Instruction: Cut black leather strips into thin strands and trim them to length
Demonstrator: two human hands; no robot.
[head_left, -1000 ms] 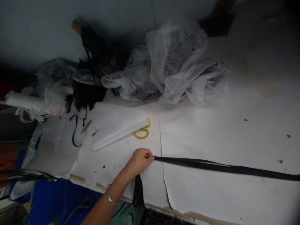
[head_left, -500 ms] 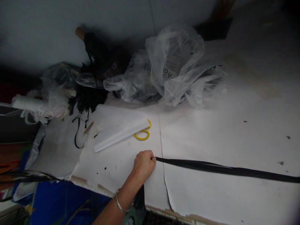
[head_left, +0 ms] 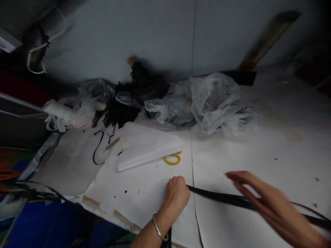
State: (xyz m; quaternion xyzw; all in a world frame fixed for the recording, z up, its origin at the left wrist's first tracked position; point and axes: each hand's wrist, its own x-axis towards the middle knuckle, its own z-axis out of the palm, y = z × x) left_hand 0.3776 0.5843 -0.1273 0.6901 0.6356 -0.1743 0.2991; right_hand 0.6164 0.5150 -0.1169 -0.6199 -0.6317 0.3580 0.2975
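My left hand (head_left: 178, 192), with a silver bangle at its wrist, is closed in a fist round one end of a bundle of long black strips (head_left: 214, 195) on the white-covered table. From the fist the strips run to the right, and black strands also hang below the wrist at the table edge. Over the bundle is my right hand (head_left: 269, 205), slightly blurred, its fingers stretched to the left with a gap between thumb and fingers. It hides part of the strips; whether it touches them I cannot tell. Behind the left hand, yellow-handled scissors (head_left: 172, 163) lie partly under folded white paper (head_left: 147, 146).
Crumpled clear plastic bags (head_left: 216, 103) stand at the back by the grey wall (head_left: 160, 38). Black strands (head_left: 121, 112) and a white spool (head_left: 58, 109) lie at the back left. A seam crosses the white table covering (head_left: 232, 158). Blue material (head_left: 51, 220) is below the left edge.
My right hand has come into view from the lower right, over the strips. The camera view has shifted, showing more wall. My left hand still grips the strips.
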